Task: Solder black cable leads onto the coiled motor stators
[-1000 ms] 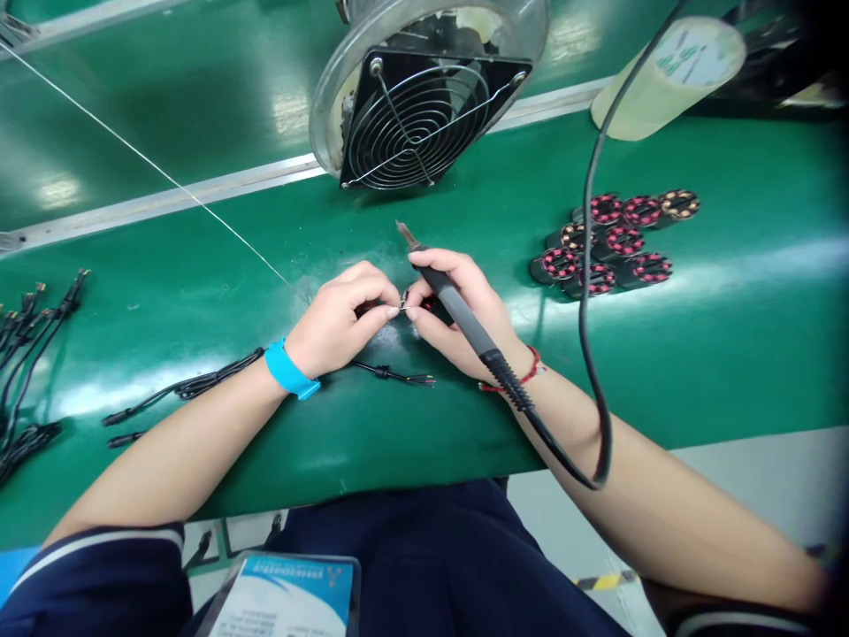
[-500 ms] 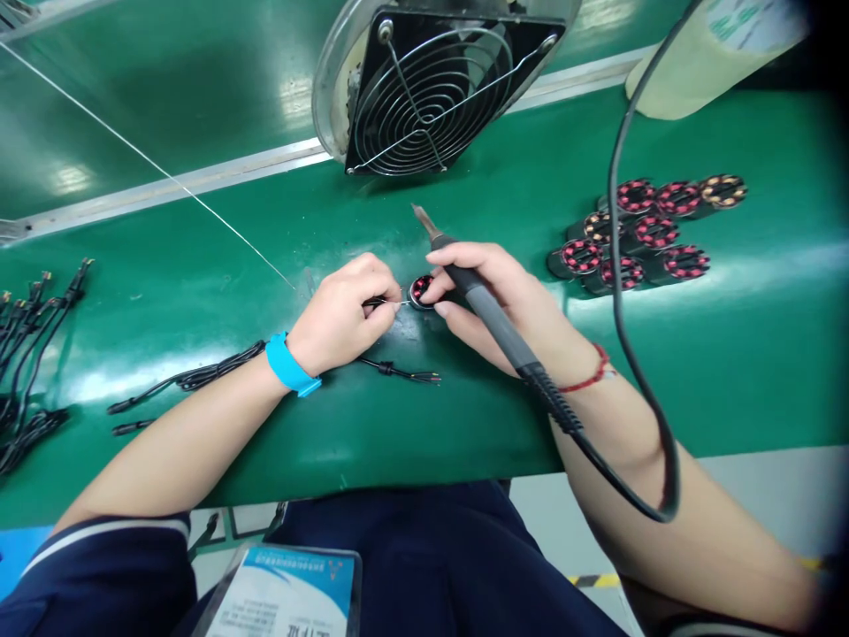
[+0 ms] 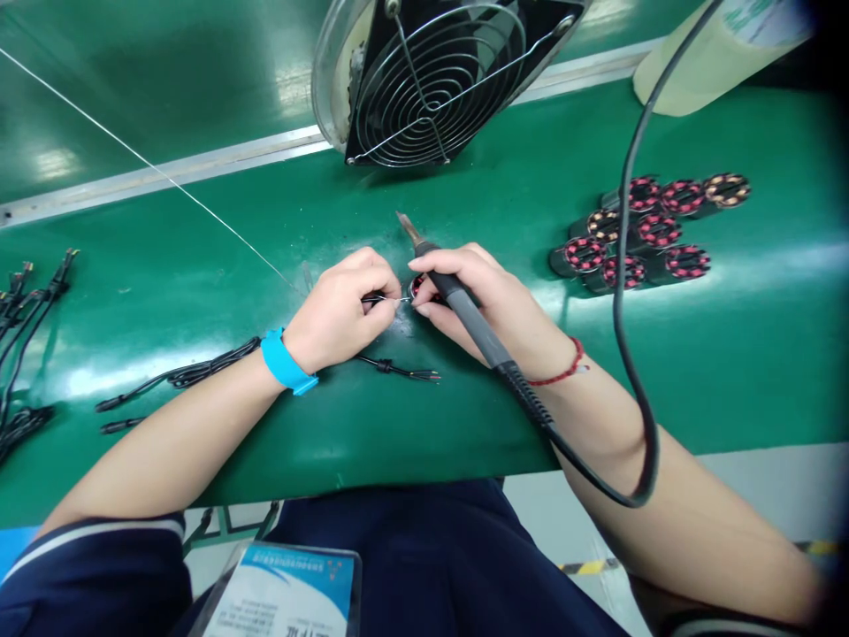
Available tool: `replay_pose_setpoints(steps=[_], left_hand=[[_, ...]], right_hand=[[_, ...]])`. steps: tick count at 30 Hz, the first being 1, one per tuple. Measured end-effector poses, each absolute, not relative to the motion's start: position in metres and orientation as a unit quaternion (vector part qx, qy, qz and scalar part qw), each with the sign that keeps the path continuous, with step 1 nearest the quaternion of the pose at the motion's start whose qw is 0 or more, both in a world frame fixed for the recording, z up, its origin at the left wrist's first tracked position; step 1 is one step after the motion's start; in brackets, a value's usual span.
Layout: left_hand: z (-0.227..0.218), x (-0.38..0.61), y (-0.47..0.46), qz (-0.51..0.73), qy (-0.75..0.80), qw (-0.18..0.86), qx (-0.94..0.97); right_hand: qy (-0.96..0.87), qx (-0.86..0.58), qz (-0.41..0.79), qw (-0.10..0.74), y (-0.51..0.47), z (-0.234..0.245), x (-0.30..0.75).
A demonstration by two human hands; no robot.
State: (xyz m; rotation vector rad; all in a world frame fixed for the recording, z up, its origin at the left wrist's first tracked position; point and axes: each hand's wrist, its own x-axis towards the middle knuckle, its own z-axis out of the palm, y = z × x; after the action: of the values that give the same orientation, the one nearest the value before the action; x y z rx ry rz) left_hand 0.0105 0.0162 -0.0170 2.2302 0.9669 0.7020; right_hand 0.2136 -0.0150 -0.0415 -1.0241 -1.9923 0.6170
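My left hand (image 3: 351, 305), with a blue wrist band, is closed in a pinch on a thin wire (image 3: 404, 300); a dark bit shows between its fingers. A fine pale strand (image 3: 218, 219), apparently solder, runs from the upper left towards this hand. Held across my right hand (image 3: 481, 296) is a soldering iron (image 3: 474, 323), its bare tip pointing up and left, clear of everything. The thumb and a finger of that hand touch a small round motor stator (image 3: 417, 285) with red windings, mostly hidden behind the fingers. Below lies a black cable (image 3: 398, 372) with stripped ends.
A fan with a wire guard (image 3: 431, 106) stands at the back. Several stators (image 3: 653, 232) are grouped at right, crossed in view by the iron's cord (image 3: 620, 265). Black cables (image 3: 33, 327) lie at far left, with another coiled cable (image 3: 199, 372) by my left forearm.
My right hand and the soldering iron have shifted slightly left, nearer my left hand. The fingers now cover more of the stator. The view has moved a little.
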Motion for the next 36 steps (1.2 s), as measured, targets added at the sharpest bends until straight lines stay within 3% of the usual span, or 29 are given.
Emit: replay_pose_setpoints(steps=[10, 16, 25, 36], left_hand=[[-0.02, 0.012, 0.017, 0.285, 0.378, 0.295, 0.83], [-0.022, 0.012, 0.015, 0.279, 0.376, 0.297, 0.832], [-0.022, 0.016, 0.012, 0.279, 0.362, 0.288, 0.842], [-0.025, 0.017, 0.012, 0.277, 0.379, 0.293, 0.833]], right_hand=[[-0.725, -0.485, 0.21, 0.441, -0.019, -0.046, 0.195], [-0.691, -0.52, 0.234, 0.445, -0.047, -0.017, 0.211], [-0.612, -0.543, 0.112, 0.564, -0.085, -0.042, 0.212], [-0.621, -0.536, 0.156, 0.55, -0.09, -0.043, 0.215]])
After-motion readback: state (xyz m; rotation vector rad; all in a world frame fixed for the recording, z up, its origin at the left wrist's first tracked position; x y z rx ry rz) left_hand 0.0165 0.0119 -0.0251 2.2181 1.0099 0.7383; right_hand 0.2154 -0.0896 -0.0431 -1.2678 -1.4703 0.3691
